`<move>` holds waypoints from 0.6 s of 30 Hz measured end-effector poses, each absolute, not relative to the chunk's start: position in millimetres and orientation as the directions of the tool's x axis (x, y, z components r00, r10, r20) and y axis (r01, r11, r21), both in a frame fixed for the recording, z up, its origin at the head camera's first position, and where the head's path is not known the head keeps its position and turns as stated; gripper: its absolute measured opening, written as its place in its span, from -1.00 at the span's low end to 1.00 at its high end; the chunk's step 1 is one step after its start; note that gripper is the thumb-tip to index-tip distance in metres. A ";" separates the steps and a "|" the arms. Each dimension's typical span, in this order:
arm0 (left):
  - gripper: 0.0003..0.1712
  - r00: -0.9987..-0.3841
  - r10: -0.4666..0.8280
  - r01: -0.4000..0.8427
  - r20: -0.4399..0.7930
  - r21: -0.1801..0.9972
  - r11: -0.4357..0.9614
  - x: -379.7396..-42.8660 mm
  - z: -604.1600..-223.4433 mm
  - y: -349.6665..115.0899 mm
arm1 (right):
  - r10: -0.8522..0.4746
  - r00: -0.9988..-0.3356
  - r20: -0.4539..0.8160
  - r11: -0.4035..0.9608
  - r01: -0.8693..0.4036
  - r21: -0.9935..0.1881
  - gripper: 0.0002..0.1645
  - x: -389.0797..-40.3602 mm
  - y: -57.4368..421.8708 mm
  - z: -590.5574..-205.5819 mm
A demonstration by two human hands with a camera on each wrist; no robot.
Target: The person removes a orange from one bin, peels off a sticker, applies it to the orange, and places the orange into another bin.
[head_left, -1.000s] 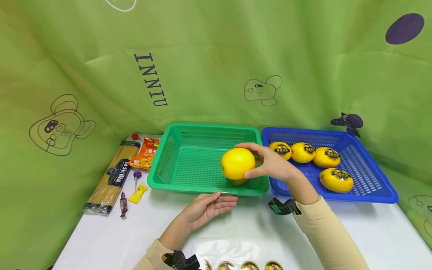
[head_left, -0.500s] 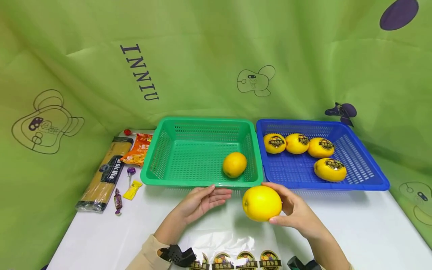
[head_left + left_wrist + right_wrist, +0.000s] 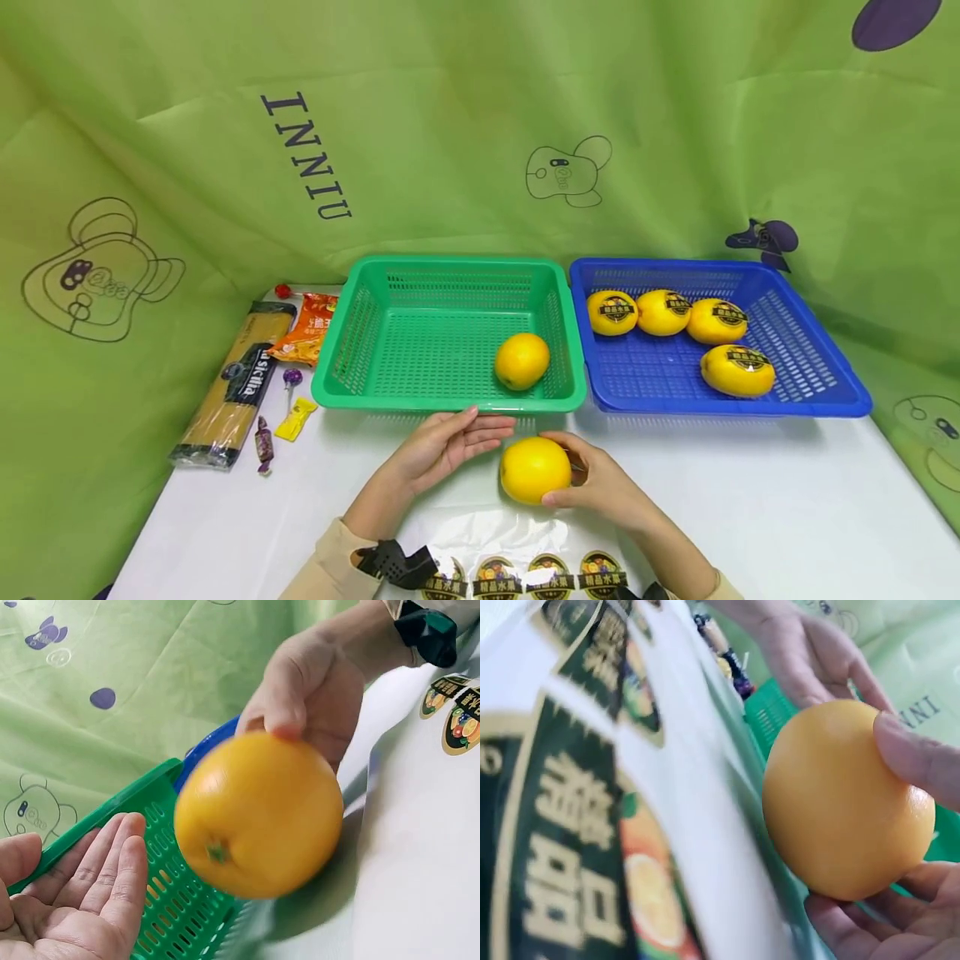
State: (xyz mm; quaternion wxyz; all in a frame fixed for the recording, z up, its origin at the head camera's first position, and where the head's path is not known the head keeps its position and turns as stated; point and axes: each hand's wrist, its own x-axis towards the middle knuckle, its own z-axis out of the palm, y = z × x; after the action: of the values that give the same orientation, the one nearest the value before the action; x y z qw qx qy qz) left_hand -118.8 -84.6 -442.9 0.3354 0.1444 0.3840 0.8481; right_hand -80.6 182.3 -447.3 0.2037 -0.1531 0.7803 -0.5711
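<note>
My right hand (image 3: 603, 487) grips an orange (image 3: 535, 471) from its right side, above the white table in front of the green basket (image 3: 442, 405). Thumb and fingers lie on opposite sides of the fruit in the right wrist view. My left hand (image 3: 446, 450) holds nothing; its palm is turned up, fingers extended, at the green basket's front rim and just left of the orange. The stem end of the orange (image 3: 259, 817) faces the left wrist view. Another orange (image 3: 522, 362), with no label showing, lies in the green basket's right part.
A blue basket (image 3: 637, 402) at right holds several oranges with black-and-gold labels (image 3: 747, 358). Nearest me lies a clear sheet with a row of round fruit stickers (image 3: 550, 575). Left are a pasta pack (image 3: 232, 387), an orange snack bag (image 3: 306, 329), lollipops and wrapped candies (image 3: 296, 419).
The right hand has brought the orange from over the green basket toward me, then leftward beside the left hand. The left hand stays nearly still at the rim.
</note>
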 end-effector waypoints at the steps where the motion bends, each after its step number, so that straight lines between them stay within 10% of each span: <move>1: -0.44 -0.733 0.680 -0.457 -0.014 0.750 -0.477 -118.5 -442.5 -84.4 | -0.467 -0.873 -0.139 0.306 -0.012 -0.952 -0.08 -81.1 181.3 -449.0; 18: -0.30 -0.740 0.673 -0.436 -0.024 0.778 -0.452 -117.7 -440.1 -84.2 | -0.480 -0.871 -0.105 0.322 -0.063 -0.945 -0.04 -80.7 174.3 -463.2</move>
State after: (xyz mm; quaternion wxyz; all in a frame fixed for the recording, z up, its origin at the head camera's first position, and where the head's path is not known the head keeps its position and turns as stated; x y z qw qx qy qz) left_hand -117.7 -84.2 -440.1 0.3303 0.1455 0.4061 0.8395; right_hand -80.7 174.3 -463.2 0.1870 -0.1716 0.7912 -0.5565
